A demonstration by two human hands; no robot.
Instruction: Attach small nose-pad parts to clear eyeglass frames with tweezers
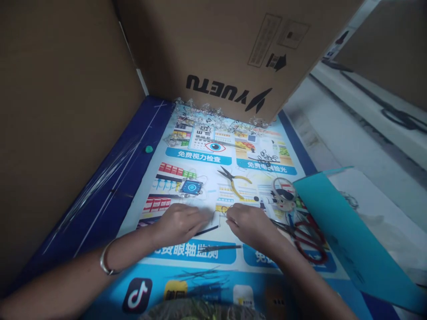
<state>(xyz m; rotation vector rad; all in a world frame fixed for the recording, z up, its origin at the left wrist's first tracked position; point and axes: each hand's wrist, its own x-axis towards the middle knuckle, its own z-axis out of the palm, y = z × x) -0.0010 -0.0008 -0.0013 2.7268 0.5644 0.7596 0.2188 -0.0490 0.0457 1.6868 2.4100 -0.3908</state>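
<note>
My left hand (180, 223) and my right hand (251, 224) rest side by side on a printed poster (207, 155) that covers the table. Both hands have their fingers curled together in a pinch, fingertips almost meeting over a tiny piece of thin wire (220, 212) that is too small to make out. A thin dark rod (207, 230) lies under my left fingers. A silver bangle (106, 259) circles my left wrist. Yellow-handled pliers (235, 181) lie just beyond my fingertips.
Red-handled scissors (308, 238) lie right of my right hand, beside a teal sheet (347, 235). Cardboard walls (63, 111) stand left and behind. Small dark rings (267, 156) and clear beads (203, 111) sit at the back. Thin wires (203, 278) lie near me.
</note>
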